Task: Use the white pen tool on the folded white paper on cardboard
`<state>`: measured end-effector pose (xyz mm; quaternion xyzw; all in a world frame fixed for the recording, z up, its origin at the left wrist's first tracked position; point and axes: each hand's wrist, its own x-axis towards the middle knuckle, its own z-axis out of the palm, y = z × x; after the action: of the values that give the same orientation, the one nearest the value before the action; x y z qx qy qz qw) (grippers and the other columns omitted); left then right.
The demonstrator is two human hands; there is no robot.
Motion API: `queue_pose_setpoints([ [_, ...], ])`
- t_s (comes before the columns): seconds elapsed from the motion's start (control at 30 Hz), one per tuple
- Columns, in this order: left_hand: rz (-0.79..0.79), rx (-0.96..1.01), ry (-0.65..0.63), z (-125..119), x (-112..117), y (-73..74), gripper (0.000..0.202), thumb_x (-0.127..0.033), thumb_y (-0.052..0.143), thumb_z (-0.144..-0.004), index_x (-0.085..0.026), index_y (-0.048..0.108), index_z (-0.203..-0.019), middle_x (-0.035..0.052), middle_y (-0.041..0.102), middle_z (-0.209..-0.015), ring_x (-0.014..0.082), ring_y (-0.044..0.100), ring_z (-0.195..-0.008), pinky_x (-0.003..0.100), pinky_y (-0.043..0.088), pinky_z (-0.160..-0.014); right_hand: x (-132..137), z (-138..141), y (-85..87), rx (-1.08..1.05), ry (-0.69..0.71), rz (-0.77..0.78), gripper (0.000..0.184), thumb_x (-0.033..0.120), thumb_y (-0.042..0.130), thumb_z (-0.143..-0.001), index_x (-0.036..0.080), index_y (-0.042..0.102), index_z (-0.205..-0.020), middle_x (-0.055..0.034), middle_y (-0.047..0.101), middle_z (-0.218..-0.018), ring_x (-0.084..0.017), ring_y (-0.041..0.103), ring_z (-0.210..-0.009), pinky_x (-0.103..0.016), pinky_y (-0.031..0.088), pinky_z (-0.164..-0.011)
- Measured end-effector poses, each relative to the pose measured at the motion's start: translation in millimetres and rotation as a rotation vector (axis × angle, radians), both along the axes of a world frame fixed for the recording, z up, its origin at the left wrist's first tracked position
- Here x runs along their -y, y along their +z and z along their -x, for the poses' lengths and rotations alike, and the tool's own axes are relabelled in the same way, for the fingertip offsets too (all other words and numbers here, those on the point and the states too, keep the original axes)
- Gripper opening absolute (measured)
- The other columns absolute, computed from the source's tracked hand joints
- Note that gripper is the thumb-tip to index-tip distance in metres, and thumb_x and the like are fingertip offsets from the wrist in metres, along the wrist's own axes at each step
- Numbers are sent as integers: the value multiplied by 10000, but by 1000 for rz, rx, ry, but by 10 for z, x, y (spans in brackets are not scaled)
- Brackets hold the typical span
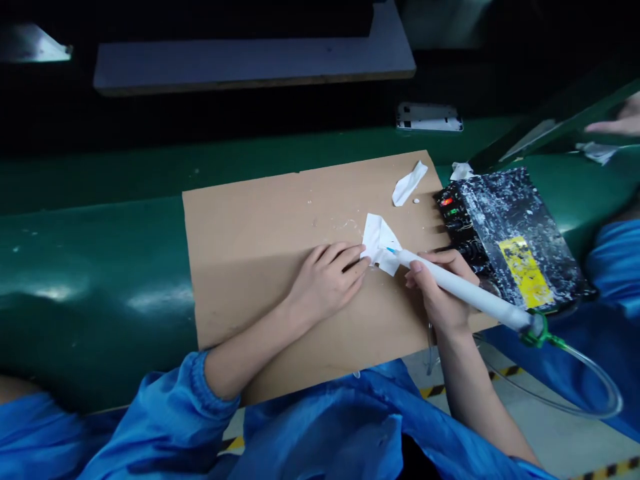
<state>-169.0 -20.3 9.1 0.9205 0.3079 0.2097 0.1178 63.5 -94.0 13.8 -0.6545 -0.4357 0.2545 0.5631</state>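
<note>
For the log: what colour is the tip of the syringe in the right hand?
Blue, on the white syringe held by the right hand; head view shows it.

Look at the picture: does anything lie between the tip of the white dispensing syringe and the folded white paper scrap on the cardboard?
Nothing visible does. The right hand holds the white dispensing syringe with its blue tip right at the folded white paper scrap, which the left hand pins to the brown cardboard sheet.
</note>
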Motion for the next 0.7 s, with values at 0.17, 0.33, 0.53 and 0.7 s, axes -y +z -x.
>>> queue_pose_setpoints([
  [0.17,-15,11,7,-7,2,5,285,-217,552,-1142,-246,768,-1327,56,780,-1462,258,690,-1340,437,551,-1064,-4,2,8,-2,-55,-50,377,548,901,-924,240,690,-973,18,747,-705,-180,704,-536,-299,584,-506],
  [0.33,28,10,-1,-15,1,10,308,-191,588,-1113,-257,771,-1352,75,769,-1469,279,678,-1354,458,540,-1080,3,-19,-7,16,-67,-61,401,584,879,-931,246,669,-978,27,737,-712,-175,692,-522,-301,571,-493],
  [0.53,14,3,6,-13,7,7,292,-203,564,-1127,-260,778,-1318,63,769,-1473,268,685,-1335,448,544,-1067,4,-17,1,-31,-62,-76,408,581,878,-938,244,653,-986,41,719,-705,-164,689,-520,-282,565,-491],
  [0.7,6,7,13,-18,9,19,284,-203,557,-1132,-248,781,-1301,67,780,-1452,266,690,-1335,450,552,-1070,-1,-14,8,-64,-62,-101,402,566,893,-927,244,660,-984,37,722,-701,-158,677,-517,-277,561,-485],
])
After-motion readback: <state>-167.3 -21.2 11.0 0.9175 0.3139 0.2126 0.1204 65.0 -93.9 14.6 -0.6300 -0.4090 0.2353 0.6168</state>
